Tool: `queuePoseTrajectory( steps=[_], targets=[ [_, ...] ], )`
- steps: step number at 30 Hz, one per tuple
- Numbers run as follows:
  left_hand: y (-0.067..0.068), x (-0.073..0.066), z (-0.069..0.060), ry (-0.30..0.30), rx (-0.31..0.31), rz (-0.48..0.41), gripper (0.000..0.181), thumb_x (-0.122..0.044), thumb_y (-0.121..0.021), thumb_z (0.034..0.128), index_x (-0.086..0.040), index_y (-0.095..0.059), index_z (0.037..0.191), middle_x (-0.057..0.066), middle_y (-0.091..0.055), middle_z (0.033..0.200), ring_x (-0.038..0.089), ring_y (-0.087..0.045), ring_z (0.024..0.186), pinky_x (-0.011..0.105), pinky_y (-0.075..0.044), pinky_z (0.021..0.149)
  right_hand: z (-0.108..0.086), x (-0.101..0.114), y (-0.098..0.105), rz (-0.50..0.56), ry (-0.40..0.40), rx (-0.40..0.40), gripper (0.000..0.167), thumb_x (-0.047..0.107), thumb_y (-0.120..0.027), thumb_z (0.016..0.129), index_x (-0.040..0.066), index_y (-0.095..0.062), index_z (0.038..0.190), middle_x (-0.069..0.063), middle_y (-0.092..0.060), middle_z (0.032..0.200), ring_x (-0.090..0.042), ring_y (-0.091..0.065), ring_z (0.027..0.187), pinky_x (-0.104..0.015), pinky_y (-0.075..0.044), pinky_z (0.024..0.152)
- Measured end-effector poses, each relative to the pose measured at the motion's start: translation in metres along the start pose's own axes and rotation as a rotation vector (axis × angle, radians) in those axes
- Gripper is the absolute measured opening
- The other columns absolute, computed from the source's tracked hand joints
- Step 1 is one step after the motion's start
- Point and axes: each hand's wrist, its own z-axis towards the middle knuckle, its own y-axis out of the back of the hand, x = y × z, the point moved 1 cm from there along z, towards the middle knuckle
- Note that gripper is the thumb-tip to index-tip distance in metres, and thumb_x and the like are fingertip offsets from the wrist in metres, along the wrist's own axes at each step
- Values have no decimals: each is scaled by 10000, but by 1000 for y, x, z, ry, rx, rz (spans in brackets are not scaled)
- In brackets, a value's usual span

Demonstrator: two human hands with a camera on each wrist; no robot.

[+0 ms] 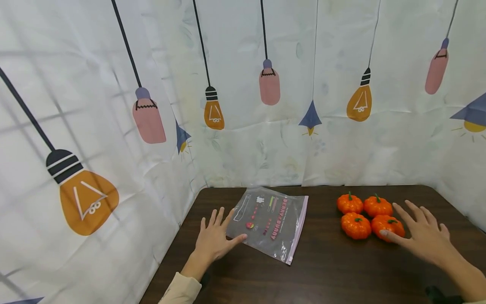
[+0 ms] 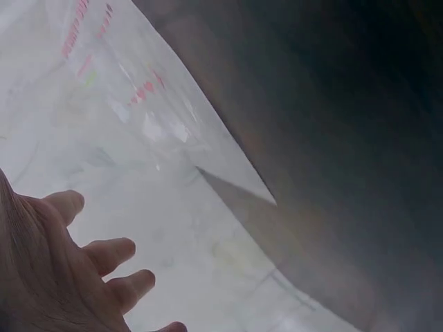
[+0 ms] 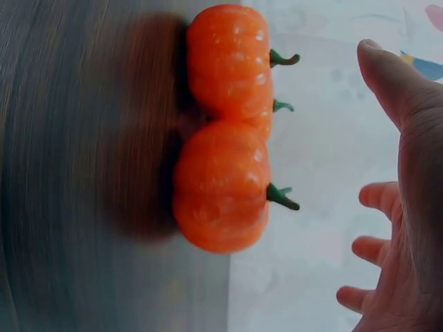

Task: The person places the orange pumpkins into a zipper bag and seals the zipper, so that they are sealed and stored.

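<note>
A clear zip bag [image 1: 262, 240] with pink and red print lies flat on the dark table, its pale lilac zip edge toward the right. My left hand [image 1: 214, 240] hovers with spread fingers at the bag's left edge; in the left wrist view the bag [image 2: 166, 117] appears beyond the fingers. Several small orange pumpkins [image 1: 356, 226] with green stems sit in a tight cluster on the right. Over their right side is my right hand [image 1: 427, 236], fingers apart and holding nothing. The right wrist view shows a gap between that hand and the nearest pumpkin [image 3: 221, 190].
The dark brown wooden table [image 1: 322, 274] has rounded far corners. A white curtain [image 1: 243, 156] printed with hanging lamps and bulbs stands close behind the table and along its left side.
</note>
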Motion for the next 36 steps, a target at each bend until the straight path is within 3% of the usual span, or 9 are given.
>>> queuePoseTrajectory(
  steps=[3,7,14,19,24,27,31,36],
  targets=[
    [-5,-10,-1,-4,14,-41,948,-840,-475,858,-318,-272,1622,135,-249,1695,430,-211,1562,739,-173,1177,-1,5,-2,37,6,-17,974,649,-594,932,140,-161,1641,-306,-44,1665,-661,-57,1430,-868,-146,906],
    [-13,-26,0,-24,10,-106,932,-830,-470,869,-297,-301,1615,155,-303,1670,455,-274,1532,758,-228,1142,0,17,-8,85,34,-94,925,597,-666,909,42,-327,1567,-328,-159,1617,-647,-129,1400,-836,-150,937],
    [-22,-55,7,-98,-83,-270,794,-717,-502,938,-201,-456,1539,149,-548,1495,402,-496,1397,642,-353,1143,8,45,-16,163,116,-227,749,460,-761,884,-12,-489,1397,-355,-303,1505,-656,-242,1259,-779,-227,837],
    [-25,-74,13,-102,-159,-379,662,-627,-543,967,-191,-547,1464,102,-625,1401,356,-577,1296,591,-429,1088,15,62,-21,267,167,-289,631,342,-790,878,-9,-532,1335,-355,-363,1447,-655,-267,1211,-733,-253,796],
    [-29,-87,19,-83,-201,-499,571,-571,-563,976,-175,-602,1385,106,-657,1337,325,-606,1229,568,-473,1019,21,72,-30,343,221,-349,578,235,-804,858,-48,-545,1290,-359,-433,1357,-615,-317,1195,-732,-234,873],
    [-34,-94,24,-71,-199,-581,539,-553,-566,981,-156,-623,1341,135,-675,1277,317,-621,1184,548,-486,986,23,75,-34,364,228,-343,580,208,-801,860,-71,-527,1288,-369,-452,1319,-591,-350,1196,-723,-230,929],
    [-39,-104,29,-42,-192,-657,498,-503,-611,970,-119,-648,1286,155,-692,1206,323,-642,1133,514,-503,939,24,80,-40,377,175,-282,598,210,-783,889,-81,-489,1321,-384,-432,1324,-593,-340,1211,-724,-262,930],
    [-43,-116,33,-41,-188,-680,425,-366,-706,926,-75,-671,1234,156,-710,1143,330,-668,1056,427,-539,863,26,83,-47,377,129,-227,629,198,-774,896,-124,-459,1336,-410,-411,1332,-597,-329,1218,-723,-245,965]
  ],
)
